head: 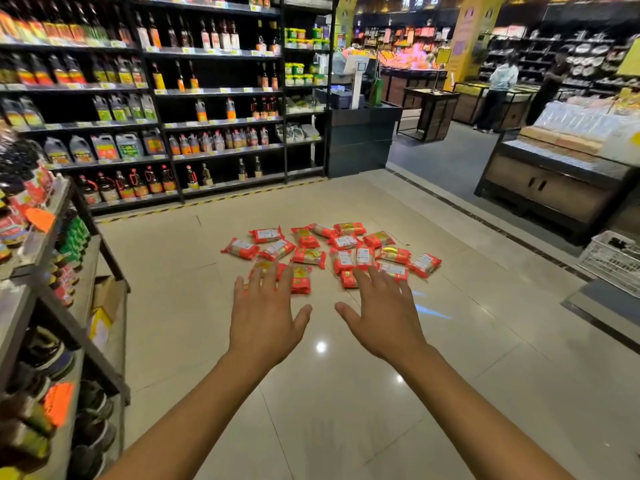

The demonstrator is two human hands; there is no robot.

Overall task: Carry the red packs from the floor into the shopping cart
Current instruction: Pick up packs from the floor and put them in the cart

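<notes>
Several red packs [309, 256] lie scattered flat on the pale tiled floor [346, 393] in the middle of the aisle. Both my arms stretch forward above the floor, palms down. My left hand [265, 315] has its fingers spread and straight, and its fingertips overlap the nearest packs at the left of the heap. My right hand [381, 317] is spread the same way, fingertips over the nearest packs at the right. Neither hand holds anything. No shopping cart is in view.
A shelf rack [69, 306] with jars stands close at my left. Tall shelves of bottles [173, 98] run behind the packs. A dark display counter [554, 188] and a white plastic crate [613, 261] stand at the right. Two people [495, 95] stand far back.
</notes>
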